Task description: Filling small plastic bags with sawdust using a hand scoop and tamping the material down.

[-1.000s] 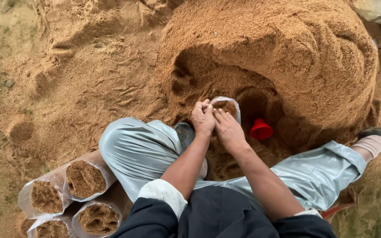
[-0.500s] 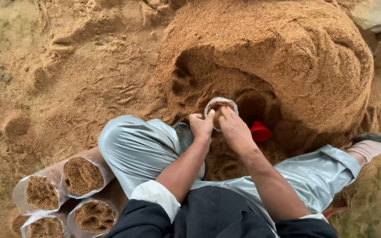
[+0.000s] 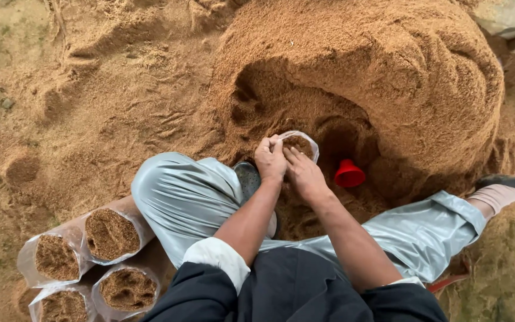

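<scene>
Head view: left hand (image 3: 271,160) and right hand (image 3: 303,175) fingers gripping rim of sawdust-filled clear bag (image 3: 298,143); red funnel (image 3: 348,173) just beside.

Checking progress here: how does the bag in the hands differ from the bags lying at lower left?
The bag in the hands stands upright against the sawdust pile, gripped by the left hand and right hand; the bags at lower left lie stacked on their sides, untouched. Both are clear plastic holding brown sawdust.

Both hands, left hand (image 3: 270,160) and right hand (image 3: 303,173), press their fingers (image 3: 287,154) into a sawdust-filled plastic bag (image 3: 301,142); a red funnel (image 3: 348,173), apparently, lies just right of them.
</scene>
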